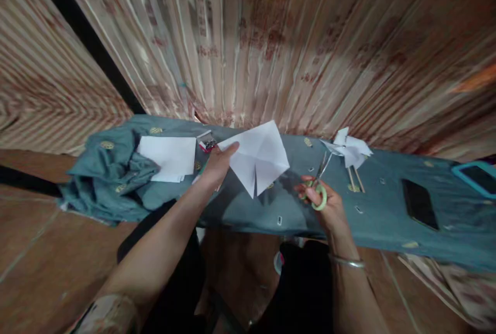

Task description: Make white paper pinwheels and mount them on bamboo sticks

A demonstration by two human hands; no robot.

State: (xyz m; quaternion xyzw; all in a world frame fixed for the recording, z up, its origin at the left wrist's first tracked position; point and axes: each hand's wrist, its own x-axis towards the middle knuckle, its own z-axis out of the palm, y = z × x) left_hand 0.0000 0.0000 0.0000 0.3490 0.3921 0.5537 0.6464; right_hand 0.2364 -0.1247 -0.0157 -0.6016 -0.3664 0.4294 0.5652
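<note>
My left hand [219, 164] grips one corner of a square white sheet of paper [260, 154], its thumb on top. Crease lines cross the sheet, and a slit runs inward from the corner nearest me. In my right hand [327, 201] is a pair of scissors [318, 189] with light green handles. Their blades point away from me and are slightly apart, to the right of the paper and not touching it. Beyond the scissors lie white paper pinwheels [351, 149] with thin wooden sticks [358, 179].
A stack of white paper [170, 158] lies at the left beside bunched blue-green cloth [112, 169]. A small box of metal bits [207, 141] sits behind my left hand. Rightward are a dark phone [419, 204] and a blue-framed object [476, 178]. A corrugated wall [263, 45] rises behind the table.
</note>
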